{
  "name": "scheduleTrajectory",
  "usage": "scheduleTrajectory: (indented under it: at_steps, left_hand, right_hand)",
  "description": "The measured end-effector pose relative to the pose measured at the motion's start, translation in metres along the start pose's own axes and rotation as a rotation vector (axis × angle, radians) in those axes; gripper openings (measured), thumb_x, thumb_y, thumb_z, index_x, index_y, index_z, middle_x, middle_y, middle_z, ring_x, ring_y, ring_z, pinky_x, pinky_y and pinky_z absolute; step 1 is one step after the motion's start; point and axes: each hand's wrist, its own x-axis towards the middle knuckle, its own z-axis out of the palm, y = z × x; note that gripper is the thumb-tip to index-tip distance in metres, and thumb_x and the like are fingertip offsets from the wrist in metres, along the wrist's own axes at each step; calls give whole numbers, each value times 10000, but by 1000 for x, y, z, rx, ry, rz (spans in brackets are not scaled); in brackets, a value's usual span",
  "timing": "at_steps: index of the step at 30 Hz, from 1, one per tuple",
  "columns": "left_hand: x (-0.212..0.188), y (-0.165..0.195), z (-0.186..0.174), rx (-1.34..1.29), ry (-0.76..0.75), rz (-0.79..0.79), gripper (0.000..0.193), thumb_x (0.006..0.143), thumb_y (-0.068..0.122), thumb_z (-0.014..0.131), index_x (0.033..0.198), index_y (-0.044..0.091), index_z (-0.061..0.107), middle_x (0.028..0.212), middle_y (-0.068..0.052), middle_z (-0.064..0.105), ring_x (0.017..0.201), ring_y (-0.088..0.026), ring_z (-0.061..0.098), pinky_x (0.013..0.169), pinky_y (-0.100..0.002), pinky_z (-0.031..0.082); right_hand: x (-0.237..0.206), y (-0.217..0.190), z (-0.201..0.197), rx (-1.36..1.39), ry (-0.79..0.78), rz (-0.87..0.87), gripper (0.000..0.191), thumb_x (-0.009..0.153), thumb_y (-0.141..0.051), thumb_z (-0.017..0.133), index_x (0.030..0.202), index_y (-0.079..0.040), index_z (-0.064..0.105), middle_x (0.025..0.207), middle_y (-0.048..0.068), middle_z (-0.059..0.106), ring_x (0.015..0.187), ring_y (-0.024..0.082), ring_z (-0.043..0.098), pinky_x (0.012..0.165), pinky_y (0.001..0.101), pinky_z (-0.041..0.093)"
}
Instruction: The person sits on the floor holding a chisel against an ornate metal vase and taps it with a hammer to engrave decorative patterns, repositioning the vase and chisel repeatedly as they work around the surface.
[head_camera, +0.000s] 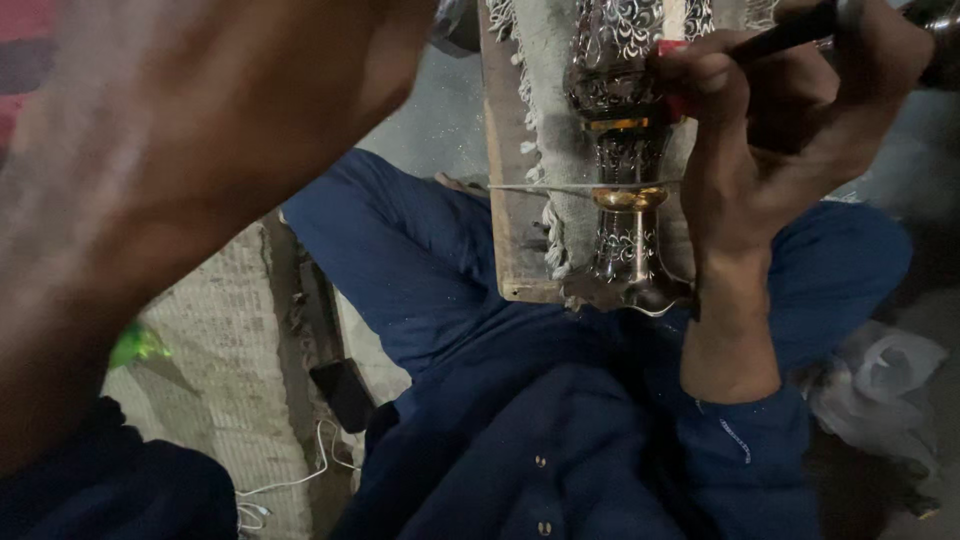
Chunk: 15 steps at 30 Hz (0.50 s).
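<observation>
An ornate engraved metal vase (625, 150) with copper-coloured bands lies on a fringed cloth (540, 60) over a wooden board (505, 220) that rests on my lap. My right hand (780, 130) grips a dark rod-like tool (790, 30) with a red part at the thumb, and the fingers press against the vase's upper body. A thin metal strip (540, 187) crosses the vase's neck. My left forearm (180, 150) fills the left foreground, blurred, and its hand runs out past the top edge.
A woven mat (230, 330) lies at the left with a small green object (140, 345) on it. A black phone (345, 392) and a white cable (300, 480) lie by my knee. At the right is a white plastic bag (880, 380).
</observation>
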Motion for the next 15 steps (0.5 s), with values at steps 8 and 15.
scheduleTrajectory:
  at_steps: [8, 15]
  left_hand:
    - [4, 7, -13, 84, -272, -75, 263, 1123, 309, 492, 1072, 123, 671, 689, -40, 550, 506, -149, 474, 479, -352, 425]
    - [-1, 8, -9, 142, -135, -10, 253, 1121, 299, 504, 1053, 122, 671, 676, -32, 541, 496, -142, 464, 474, -341, 416]
  right_hand:
    - [-3, -16, 5, -22, 34, 97, 415, 1267, -4, 652, 1514, -173, 363, 1149, 175, 718, 969, 259, 806, 785, 312, 668]
    - [5, -3, 8, 20, 35, -29, 497, 1227, 53, 611, 1557, -200, 338, 1114, 188, 720, 912, 269, 793, 785, 325, 711]
